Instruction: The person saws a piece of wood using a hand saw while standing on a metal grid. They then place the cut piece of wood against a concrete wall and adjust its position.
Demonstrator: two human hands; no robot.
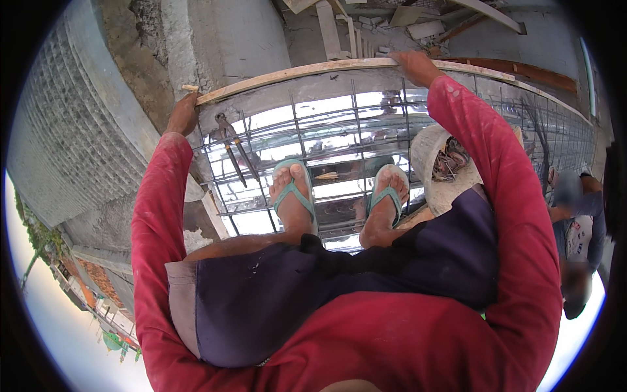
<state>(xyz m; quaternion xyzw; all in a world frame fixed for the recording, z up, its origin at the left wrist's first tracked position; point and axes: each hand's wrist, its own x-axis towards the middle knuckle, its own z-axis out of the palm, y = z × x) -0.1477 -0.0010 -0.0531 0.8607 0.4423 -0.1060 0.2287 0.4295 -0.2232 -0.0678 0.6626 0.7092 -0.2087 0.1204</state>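
A long pale wooden batten (294,73) runs across in front of me along the edge of a concrete wall. Its left end is in my left hand (183,115), whose fingers are closed and partly hidden. A small bit of wood (190,87) shows just above that hand. My right hand (418,67) is wrapped over the batten farther right. Below the batten a grid of steel bars (356,108) lies over a shiny reflective sheet (320,106). Long-handled pincers (236,150) rest on the bars, nearest my left hand.
My feet in green flip-flops (295,196) stand on the grid. A whitish bucket (426,160) holding bits of wire (450,161) is beside my right leg. Wood scraps and rubble (424,29) lie beyond the wall. Another person (581,222) is at the far right.
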